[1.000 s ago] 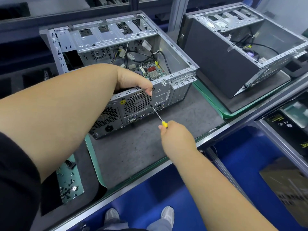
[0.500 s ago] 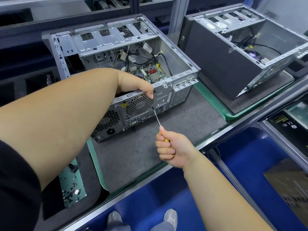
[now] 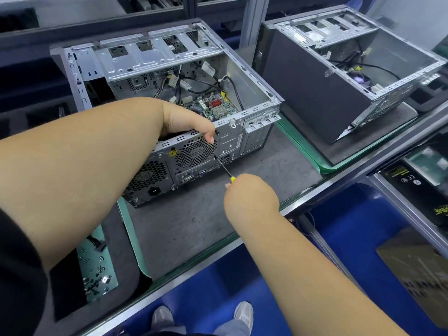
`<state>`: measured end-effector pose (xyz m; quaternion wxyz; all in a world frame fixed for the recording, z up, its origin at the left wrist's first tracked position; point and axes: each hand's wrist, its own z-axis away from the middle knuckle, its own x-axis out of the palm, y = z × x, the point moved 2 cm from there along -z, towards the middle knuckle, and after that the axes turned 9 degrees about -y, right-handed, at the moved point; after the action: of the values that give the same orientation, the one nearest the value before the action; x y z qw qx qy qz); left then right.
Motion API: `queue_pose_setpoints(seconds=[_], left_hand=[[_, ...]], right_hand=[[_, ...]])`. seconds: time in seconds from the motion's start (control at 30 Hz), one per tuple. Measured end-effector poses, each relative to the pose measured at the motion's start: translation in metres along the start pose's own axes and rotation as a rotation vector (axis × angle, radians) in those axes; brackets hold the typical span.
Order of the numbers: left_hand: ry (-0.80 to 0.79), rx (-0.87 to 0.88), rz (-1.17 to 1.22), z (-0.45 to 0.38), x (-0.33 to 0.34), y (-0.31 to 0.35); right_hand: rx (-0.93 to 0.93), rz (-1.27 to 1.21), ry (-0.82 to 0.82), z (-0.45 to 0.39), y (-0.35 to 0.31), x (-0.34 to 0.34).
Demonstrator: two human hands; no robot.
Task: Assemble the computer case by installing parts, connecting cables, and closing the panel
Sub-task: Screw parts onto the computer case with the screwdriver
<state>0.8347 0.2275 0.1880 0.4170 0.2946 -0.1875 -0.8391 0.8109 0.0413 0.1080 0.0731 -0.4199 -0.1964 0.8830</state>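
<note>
While the left hand [image 3: 188, 122] curls over the rear top edge of the open computer case [image 3: 169, 105] on the worktop [image 3: 194, 226], the right hand [image 3: 251, 197] grips a screwdriver [image 3: 224, 169], tip against the back panel.

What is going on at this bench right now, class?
A person is working on an open computer case lying on a grey mat. The left hand grips the top edge of its rear panel, while the right hand holds a yellow-handled screwdriver with its tip at a screw beside the fan grille. The side panel is not on.
</note>
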Motion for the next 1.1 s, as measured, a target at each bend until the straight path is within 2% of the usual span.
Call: queue_pose_setpoints(seconds=[0.03,0.1,0.2,0.23,0.3,0.4,0.47,0.53,0.57,0.6,0.67,0.7,0.73,0.77,0.8,0.87,0.93,1.0,1.03,1.1], left_hand=[[0.008,0.006,-0.026,0.001,0.001,0.002],[0.021,0.016,-0.048,0.001,0.002,0.004],[0.007,0.016,-0.023,0.005,0.003,0.003],[0.0,0.01,-0.024,0.006,0.004,0.003],[-0.007,-0.009,0.011,0.007,0.003,0.0],[0.009,-0.021,0.101,0.007,0.004,-0.003],[0.019,-0.021,0.111,0.009,0.004,-0.002],[0.029,-0.021,0.11,0.011,0.006,0.0],[0.03,-0.024,0.114,0.011,0.005,0.0],[0.031,-0.028,0.12,0.01,0.005,-0.001],[0.036,-0.04,0.123,0.007,0.005,-0.003],[0.041,-0.042,0.119,0.005,0.005,-0.003],[0.046,-0.045,0.108,0.004,0.005,-0.003],[0.055,-0.053,0.095,0.003,0.005,-0.003],[0.065,-0.055,0.085,0.003,0.005,-0.003],[0.07,-0.048,0.079,0.002,0.004,-0.002],[0.072,-0.038,0.068,0.003,0.004,0.0],[0.062,-0.026,0.02,0.001,0.004,0.002],[0.058,-0.02,0.006,0.002,0.005,0.004],[0.035,-0.016,-0.005,0.005,0.005,0.005]], right_hand=[[-0.032,0.089,0.012,0.002,-0.001,-0.001],[-0.037,-0.023,-0.005,0.0,0.008,-0.001],[-0.012,-0.764,-0.38,-0.003,0.026,-0.002],[-0.018,-0.994,-0.461,-0.002,0.03,-0.001],[-0.031,-1.287,-0.604,0.0,0.037,0.004],[-0.026,-1.409,-0.768,0.003,0.035,0.015],[-0.017,-1.406,-0.776,0.003,0.032,0.019],[-0.002,-1.325,-0.671,0.002,0.029,0.017],[-0.016,-1.186,-0.562,0.002,0.028,0.014],[-0.049,-0.927,-0.404,0.003,0.027,0.009],[-0.139,-0.169,-0.029,0.006,0.024,0.001],[-0.175,0.14,0.098,0.009,0.021,0.002],[-0.197,0.319,0.188,0.012,0.02,0.003],[-0.234,0.367,0.256,0.014,0.022,0.005],[-0.251,0.311,0.28,0.014,0.025,0.006],[-0.217,-0.06,0.207,0.008,0.035,0.004],[-0.083,-0.6,-0.066,0.003,0.036,0.0],[0.039,-0.977,-0.34,0.005,0.036,0.001],[0.046,-1.041,-0.4,0.004,0.037,0.001],[0.038,-0.994,-0.439,0.004,0.039,0.001]])
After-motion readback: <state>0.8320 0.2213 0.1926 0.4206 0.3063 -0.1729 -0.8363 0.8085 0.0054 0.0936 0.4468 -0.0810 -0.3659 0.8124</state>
